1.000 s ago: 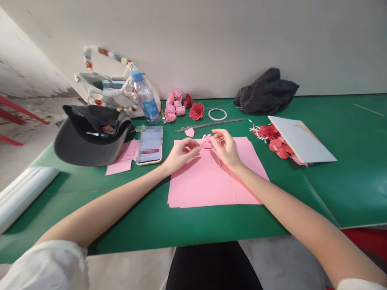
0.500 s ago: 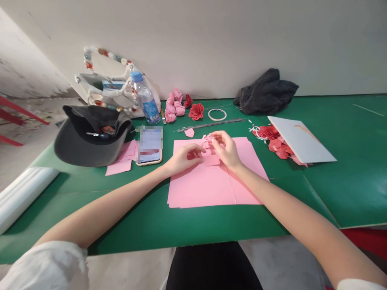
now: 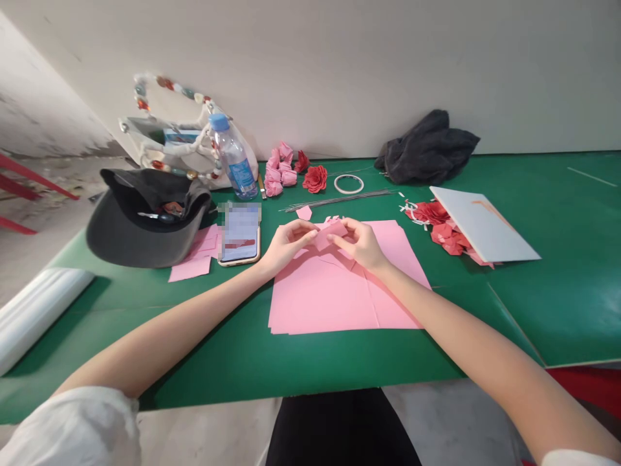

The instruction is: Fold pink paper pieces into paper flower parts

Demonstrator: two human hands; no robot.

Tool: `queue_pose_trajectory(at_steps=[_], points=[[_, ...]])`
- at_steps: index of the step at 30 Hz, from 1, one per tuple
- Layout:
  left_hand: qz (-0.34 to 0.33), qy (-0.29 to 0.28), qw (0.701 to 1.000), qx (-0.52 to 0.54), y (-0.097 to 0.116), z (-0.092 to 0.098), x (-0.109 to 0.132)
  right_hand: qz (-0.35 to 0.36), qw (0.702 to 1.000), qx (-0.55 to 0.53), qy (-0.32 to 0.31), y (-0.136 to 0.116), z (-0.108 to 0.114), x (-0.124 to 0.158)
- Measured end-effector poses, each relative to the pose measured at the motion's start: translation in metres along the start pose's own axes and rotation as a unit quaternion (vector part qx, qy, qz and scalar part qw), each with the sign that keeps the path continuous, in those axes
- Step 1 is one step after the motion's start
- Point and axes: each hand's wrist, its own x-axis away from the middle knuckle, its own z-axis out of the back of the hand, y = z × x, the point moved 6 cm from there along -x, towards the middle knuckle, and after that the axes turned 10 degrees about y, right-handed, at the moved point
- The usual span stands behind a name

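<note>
Between my two hands is a small piece of pink paper (image 3: 330,235), raised a little above the pink paper sheets (image 3: 325,298). My left hand (image 3: 292,244) pinches its left edge between thumb and fingers. On its right side my right hand (image 3: 359,244) grips it, thumb on the near face. Just behind the held piece, small cut pink paper bits (image 3: 334,219) show in part. Another small pink piece lies beneath, partly covered by my fingers. A single pink paper petal (image 3: 304,212) rests on the green table beyond my left hand.
Pink paper roses (image 3: 280,171), a red paper rose (image 3: 315,179), a tape roll (image 3: 348,184) and thin wires (image 3: 339,200) lie behind the sheets. Leftward are a phone (image 3: 240,233), bottle (image 3: 237,162) and cap (image 3: 145,220). A white board (image 3: 485,223) covers red paper flowers (image 3: 449,238) at right.
A small pink piece has come up off the sheets into both hands. My left hand has moved slightly farther away, and both hands now pinch the piece.
</note>
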Motion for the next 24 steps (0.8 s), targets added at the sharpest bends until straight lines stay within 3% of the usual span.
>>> queue_pose_trajectory(at_steps=[7,14,20,24], points=[[0.009,-0.075,0.997,-0.024,-0.005,-0.01,0.002,0.006,0.999,-0.026,-0.034,-0.003,-0.005,0.002],[0.004,-0.063,0.996,-0.07,-0.005,-0.01,0.002,0.04,0.996,0.022,-0.073,-0.011,-0.009,0.003],[-0.03,-0.065,0.989,-0.132,-0.003,-0.011,0.004,0.016,0.994,0.049,-0.099,-0.008,-0.013,0.007],[-0.015,-0.086,0.989,-0.121,-0.005,-0.012,0.005,0.039,0.995,0.04,-0.08,-0.008,-0.011,0.005]])
